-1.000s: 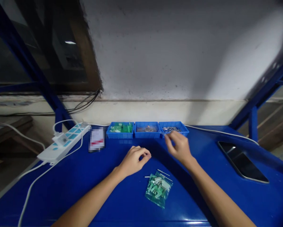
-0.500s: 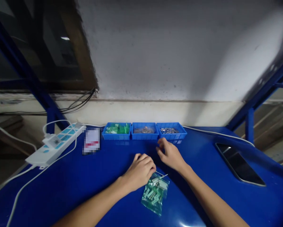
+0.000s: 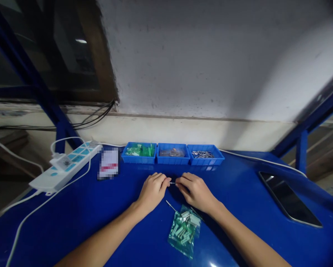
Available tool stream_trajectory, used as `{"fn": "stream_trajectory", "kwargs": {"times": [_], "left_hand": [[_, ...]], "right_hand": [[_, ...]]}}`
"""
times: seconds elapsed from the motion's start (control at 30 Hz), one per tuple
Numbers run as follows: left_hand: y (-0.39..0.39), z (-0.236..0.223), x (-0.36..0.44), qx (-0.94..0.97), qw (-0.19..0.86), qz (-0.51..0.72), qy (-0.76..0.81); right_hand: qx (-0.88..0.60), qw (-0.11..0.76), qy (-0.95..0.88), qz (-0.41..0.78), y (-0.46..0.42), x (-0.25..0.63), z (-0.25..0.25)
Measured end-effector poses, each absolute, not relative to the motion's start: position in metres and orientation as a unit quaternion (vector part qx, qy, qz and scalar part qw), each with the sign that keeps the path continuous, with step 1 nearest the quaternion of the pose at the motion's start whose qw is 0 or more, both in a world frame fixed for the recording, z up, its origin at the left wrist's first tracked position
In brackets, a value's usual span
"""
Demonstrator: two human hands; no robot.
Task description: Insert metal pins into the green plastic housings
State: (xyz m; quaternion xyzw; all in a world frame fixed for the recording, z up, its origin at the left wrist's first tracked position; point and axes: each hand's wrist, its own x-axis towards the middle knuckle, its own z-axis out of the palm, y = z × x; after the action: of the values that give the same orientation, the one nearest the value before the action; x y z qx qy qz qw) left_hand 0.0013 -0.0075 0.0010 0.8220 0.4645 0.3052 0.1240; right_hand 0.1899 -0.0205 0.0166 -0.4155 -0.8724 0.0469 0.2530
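Note:
My left hand and my right hand face each other over the blue table, fingers closed in a pinch. Between their fingertips a thin silver rivet shows, lying level, its ends hidden by the fingers. Another rivet lies below them, its lower end at a clear green plastic bag. Inside the bag are pale plugs and metal pieces. Part of a further thin pin shows at the bag's upper right, beneath my right wrist.
Three blue bins stand in a row at the back: green bags in the left bin, clear bags in the middle bin, loose rivets in the right bin. A white power strip and cables lie left; a phone lies right.
My left hand has left the bag and moved up and left. My right hand has come down from near the right bin to meet it, with a rivet now between them.

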Motion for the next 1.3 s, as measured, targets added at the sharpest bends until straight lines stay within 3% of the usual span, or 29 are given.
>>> {"fn": "stream_trajectory", "kwargs": {"times": [0.13,0.3,0.5,0.63,0.8,0.9,1.03,1.13,1.3], "left_hand": [[-0.012,0.006,0.002,0.825,0.166,0.345,0.415],[-0.011,0.005,0.002,0.829,0.129,0.343,0.421],[-0.007,0.019,-0.010,0.872,0.171,0.254,0.382],[-0.008,0.033,-0.025,0.912,0.178,0.153,0.337],[-0.013,0.028,-0.022,0.927,0.178,0.131,0.304],[-0.014,0.020,-0.012,0.923,0.171,0.156,0.307],[-0.008,0.010,-0.007,0.888,0.140,0.210,0.384],[-0.003,0.007,-0.007,0.864,0.135,0.244,0.420],[-0.004,0.007,-0.004,0.852,0.169,0.280,0.410]], "right_hand": [[-0.433,0.275,-0.857,0.058,-0.020,0.193,0.015],[-0.423,0.272,-0.864,0.030,-0.022,0.190,0.016],[-0.389,0.304,-0.867,-0.072,-0.021,0.205,0.027],[-0.566,0.375,-0.717,-0.158,-0.003,0.239,0.036],[-0.739,0.226,-0.629,-0.088,0.010,0.261,0.035],[-0.690,0.252,-0.678,-0.022,0.003,0.244,0.028],[-0.511,0.288,-0.808,0.061,-0.014,0.207,0.020],[-0.429,0.254,-0.866,0.045,-0.021,0.189,0.018],[-0.425,0.243,-0.872,0.003,-0.019,0.188,0.017]]}}
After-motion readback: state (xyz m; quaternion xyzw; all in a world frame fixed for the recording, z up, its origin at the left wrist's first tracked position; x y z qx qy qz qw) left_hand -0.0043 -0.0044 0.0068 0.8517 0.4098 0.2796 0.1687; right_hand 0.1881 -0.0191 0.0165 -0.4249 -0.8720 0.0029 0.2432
